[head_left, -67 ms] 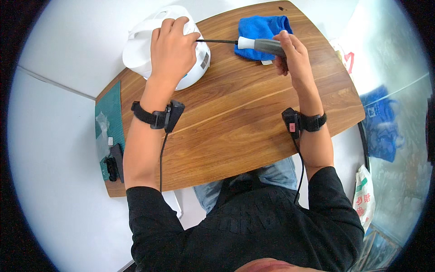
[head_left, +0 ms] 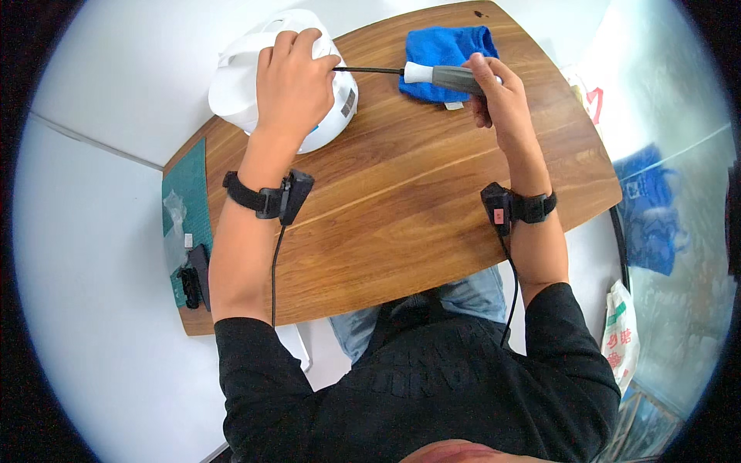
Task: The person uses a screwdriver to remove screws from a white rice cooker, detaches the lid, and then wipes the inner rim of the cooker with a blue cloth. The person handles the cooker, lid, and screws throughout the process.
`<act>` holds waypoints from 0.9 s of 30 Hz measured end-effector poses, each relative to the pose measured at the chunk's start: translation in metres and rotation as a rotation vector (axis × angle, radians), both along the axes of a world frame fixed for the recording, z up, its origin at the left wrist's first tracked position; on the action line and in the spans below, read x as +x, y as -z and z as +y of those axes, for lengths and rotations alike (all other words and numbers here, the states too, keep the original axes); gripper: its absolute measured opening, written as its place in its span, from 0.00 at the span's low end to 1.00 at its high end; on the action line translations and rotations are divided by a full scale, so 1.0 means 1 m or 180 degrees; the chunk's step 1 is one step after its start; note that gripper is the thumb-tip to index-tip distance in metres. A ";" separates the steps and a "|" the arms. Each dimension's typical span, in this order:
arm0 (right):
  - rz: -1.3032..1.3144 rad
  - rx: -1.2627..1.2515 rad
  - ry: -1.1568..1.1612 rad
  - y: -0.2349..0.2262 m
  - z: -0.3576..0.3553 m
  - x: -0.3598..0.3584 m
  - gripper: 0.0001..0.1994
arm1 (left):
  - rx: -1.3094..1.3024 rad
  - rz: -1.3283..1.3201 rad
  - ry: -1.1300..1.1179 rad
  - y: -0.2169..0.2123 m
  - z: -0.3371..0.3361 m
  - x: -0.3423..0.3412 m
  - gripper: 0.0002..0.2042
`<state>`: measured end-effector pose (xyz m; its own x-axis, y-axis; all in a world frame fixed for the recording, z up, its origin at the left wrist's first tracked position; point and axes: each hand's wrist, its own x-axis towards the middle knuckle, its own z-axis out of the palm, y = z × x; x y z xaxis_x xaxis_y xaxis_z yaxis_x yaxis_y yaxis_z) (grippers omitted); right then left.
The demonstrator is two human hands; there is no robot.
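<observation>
In the frame's upper centre, a grey-handled tool (head_left: 418,72) is running nearly horizontally, its dark shaft (head_left: 369,70) pointing left. The right hand (head_left: 502,96) is holding the handle (head_left: 455,79) in a curled grip. The left hand (head_left: 296,86), at the shaft's end, is overlapping a white appliance (head_left: 236,86); whether its grip is pinching, one cannot tell.
</observation>
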<state>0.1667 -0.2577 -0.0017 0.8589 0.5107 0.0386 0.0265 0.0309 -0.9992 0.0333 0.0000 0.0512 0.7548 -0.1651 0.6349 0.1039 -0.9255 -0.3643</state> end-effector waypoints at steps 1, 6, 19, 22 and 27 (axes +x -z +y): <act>-0.0052 0.0250 0.0067 0.000 0.002 -0.001 0.17 | 0.0017 -0.0008 0.0011 -0.001 -0.001 0.000 0.06; -0.0051 0.0965 0.0048 0.009 0.007 0.001 0.16 | -0.0020 0.0298 -0.0234 -0.004 -0.003 0.003 0.06; -0.0062 0.1031 0.0374 0.001 -0.004 0.008 0.14 | -0.0133 0.0165 0.0424 -0.007 -0.004 0.005 0.04; -0.0127 0.1166 0.0479 0.000 -0.020 0.025 0.13 | -0.0464 0.0254 0.0744 -0.011 -0.015 0.010 0.05; -0.0210 0.1068 0.0711 -0.001 -0.054 0.037 0.13 | -0.1456 0.0535 0.0606 0.002 -0.043 0.022 0.05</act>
